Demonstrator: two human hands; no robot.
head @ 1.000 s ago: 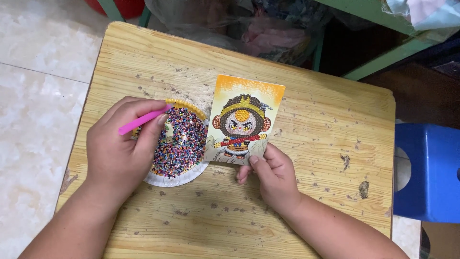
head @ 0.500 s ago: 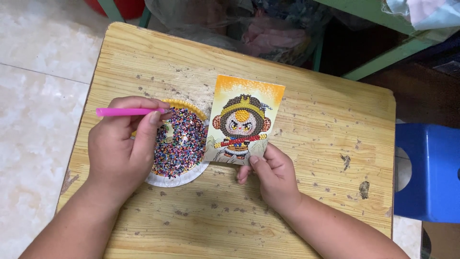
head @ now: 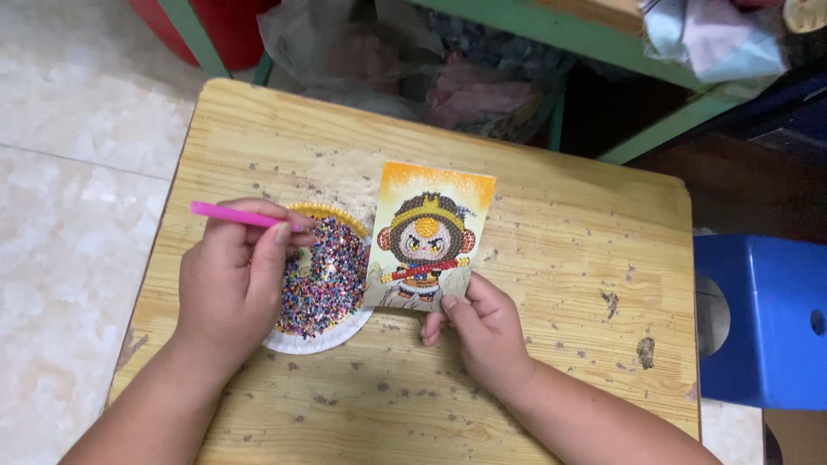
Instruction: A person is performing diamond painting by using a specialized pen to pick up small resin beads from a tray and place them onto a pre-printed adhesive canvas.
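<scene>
Here, your left hand (head: 231,288) closes on a pink pen (head: 241,216) over the paper plate (head: 297,338) of mixed beads (head: 327,275), while your right hand (head: 478,331) pinches the lower edge of the orange-topped picture card (head: 431,232) on the wooden table (head: 560,250). A nudged rim could likely scatter beads; a loose pinch could let the card shift. No packaging or signs are visible.

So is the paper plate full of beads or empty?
Full. The paper plate is heaped with tiny mixed-colour beads; only its white rim shows. The left hand holds a pink pen above it.
</scene>
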